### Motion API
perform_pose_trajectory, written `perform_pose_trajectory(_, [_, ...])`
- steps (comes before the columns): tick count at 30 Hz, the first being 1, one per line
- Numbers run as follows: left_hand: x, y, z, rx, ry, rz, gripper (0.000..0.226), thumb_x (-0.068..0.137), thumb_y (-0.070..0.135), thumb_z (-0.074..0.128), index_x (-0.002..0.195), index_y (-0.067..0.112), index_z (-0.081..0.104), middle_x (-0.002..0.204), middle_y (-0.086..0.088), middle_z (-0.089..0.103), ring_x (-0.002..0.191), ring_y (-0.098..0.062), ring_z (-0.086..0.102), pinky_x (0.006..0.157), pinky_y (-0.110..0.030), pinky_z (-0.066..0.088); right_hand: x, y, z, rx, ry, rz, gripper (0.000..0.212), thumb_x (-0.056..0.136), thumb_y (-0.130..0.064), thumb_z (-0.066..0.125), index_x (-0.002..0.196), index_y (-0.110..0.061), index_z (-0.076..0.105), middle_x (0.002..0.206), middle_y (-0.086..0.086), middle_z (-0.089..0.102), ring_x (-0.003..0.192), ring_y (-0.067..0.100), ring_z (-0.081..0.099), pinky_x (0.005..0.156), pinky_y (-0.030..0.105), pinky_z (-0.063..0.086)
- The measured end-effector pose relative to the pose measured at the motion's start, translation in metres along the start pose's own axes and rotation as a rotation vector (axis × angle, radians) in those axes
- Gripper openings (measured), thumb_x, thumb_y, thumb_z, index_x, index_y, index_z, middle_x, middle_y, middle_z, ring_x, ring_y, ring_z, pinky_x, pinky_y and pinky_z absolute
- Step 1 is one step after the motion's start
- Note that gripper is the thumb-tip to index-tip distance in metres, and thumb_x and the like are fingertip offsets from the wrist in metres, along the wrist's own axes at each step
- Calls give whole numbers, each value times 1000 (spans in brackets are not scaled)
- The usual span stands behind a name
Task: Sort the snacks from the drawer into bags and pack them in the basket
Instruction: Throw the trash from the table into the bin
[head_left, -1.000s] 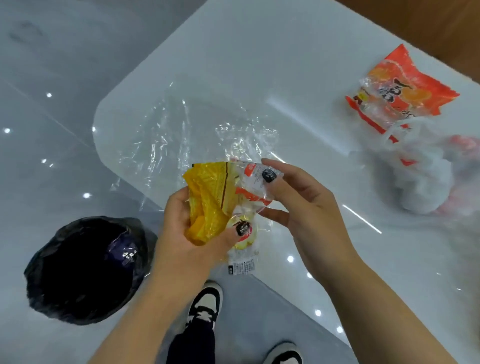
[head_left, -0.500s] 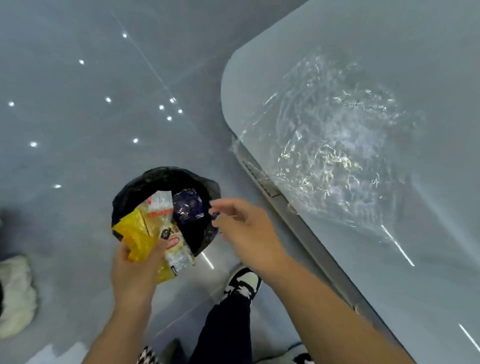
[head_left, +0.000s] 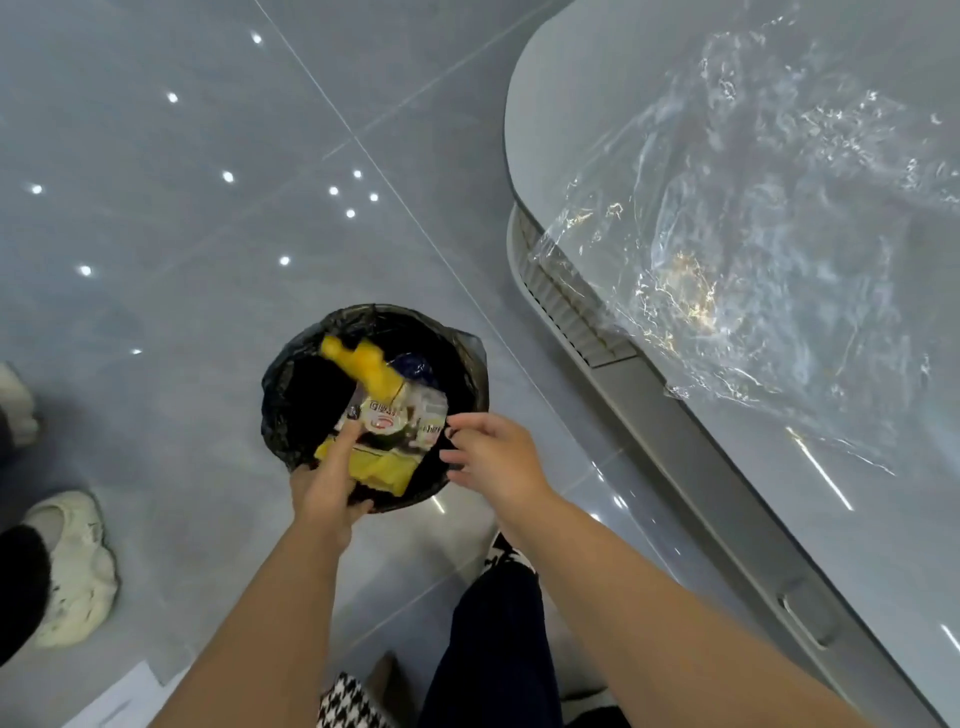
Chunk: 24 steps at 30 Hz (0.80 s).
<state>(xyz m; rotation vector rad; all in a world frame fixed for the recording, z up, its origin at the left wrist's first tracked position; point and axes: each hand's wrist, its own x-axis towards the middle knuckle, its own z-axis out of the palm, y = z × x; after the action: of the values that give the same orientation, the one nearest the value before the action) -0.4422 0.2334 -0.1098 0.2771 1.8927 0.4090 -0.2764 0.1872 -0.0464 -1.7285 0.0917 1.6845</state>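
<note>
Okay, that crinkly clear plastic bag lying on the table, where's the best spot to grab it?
Probably pinch the crumpled clear plastic bag at its near edge, which overhangs the rounded edge of the grey table, coming from the bin side. It lies flat elsewhere, offering little to grip.

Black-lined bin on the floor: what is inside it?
Yellow and clear wrappers over the black-lined bin, the left hand touching them; a dark blue wrapper behind. The bottom is hidden.
</note>
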Motion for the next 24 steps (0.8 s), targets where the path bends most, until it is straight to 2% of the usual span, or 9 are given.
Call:
perform_pose_trajectory(2, [-7, 0, -1, -4, 12, 3, 79, 78, 48, 77, 143, 19, 43, 136, -2, 52, 119, -25, 51, 94, -47, 49, -4, 0, -3, -3, 30, -5, 20, 94, -6, 48, 100, -14, 65, 103, 10, 64, 86, 18, 63, 70, 24, 53])
perform_pose_trajectory(4, [-33, 5, 3, -12, -1, 31, 51, 85, 40, 72, 127, 16, 55, 126, -3, 55, 121, -22, 51, 102, -47, 46, -16, -7, -12, 62, 58, -20, 21, 94, -5, 49, 98, -15, 66, 102, 8, 66, 90, 20, 67, 72, 26, 56])
perform_pose_trajectory(6, [-73, 11, 13, -34, -93, 92, 15, 95, 28, 62, 106, 18, 59, 116, 0, 59, 122, -21, 53, 104, -44, 44, -39, -16, -25, 181, 81, -57, 20, 92, -2, 51, 101, -10, 67, 99, 8, 69, 92, 22, 70, 75, 29, 58])
perform_pose_trajectory(7, [-95, 13, 21, -26, -151, 142, 8, 97, 22, 58, 104, 19, 60, 115, 0, 62, 120, -19, 56, 103, -41, 46, -53, -21, -33, 237, 93, -87, 20, 91, 0, 52, 102, -7, 68, 98, 9, 70, 90, 22, 70, 76, 30, 58])
perform_pose_trajectory(10, [-157, 11, 48, 14, -257, 296, 22, 94, 13, 60, 115, 15, 64, 118, -3, 67, 112, -15, 64, 98, -38, 51, -96, -28, -65, 345, 133, -180, 21, 87, 3, 54, 102, -4, 68, 96, 6, 72, 86, 22, 70, 78, 32, 56])
perform_pose_trajectory(14, [-230, 3, 93, 69, -427, 374, 20, 89, 7, 65, 108, 15, 66, 103, 1, 74, 105, -14, 68, 93, -35, 53, -137, -28, -115, 416, 270, -254, 21, 91, 4, 50, 99, -5, 68, 95, 7, 74, 88, 26, 70, 76, 33, 57])
perform_pose_trajectory(16, [-257, -4, 117, 155, -537, 417, 22, 89, 3, 63, 106, 17, 66, 99, 4, 75, 100, -11, 69, 92, -32, 52, -151, -27, -141, 477, 337, -267, 22, 91, 6, 49, 99, -3, 67, 95, 11, 73, 84, 26, 70, 72, 31, 57])
perform_pose_trajectory(21, [-305, -24, 166, 410, -748, 487, 25, 89, 0, 61, 103, 19, 66, 96, 5, 75, 95, -5, 69, 90, -27, 51, -177, -19, -207, 559, 478, -316, 23, 92, 3, 49, 101, -8, 68, 98, 7, 74, 89, 25, 71, 76, 33, 54])
perform_pose_trajectory(24, [-323, -44, 191, 564, -807, 508, 25, 89, 4, 60, 101, 25, 66, 96, 8, 75, 97, -6, 69, 94, -33, 52, -190, -12, -245, 646, 547, -343, 23, 93, 3, 48, 103, -7, 67, 100, 9, 73, 90, 26, 71, 76, 33, 54])
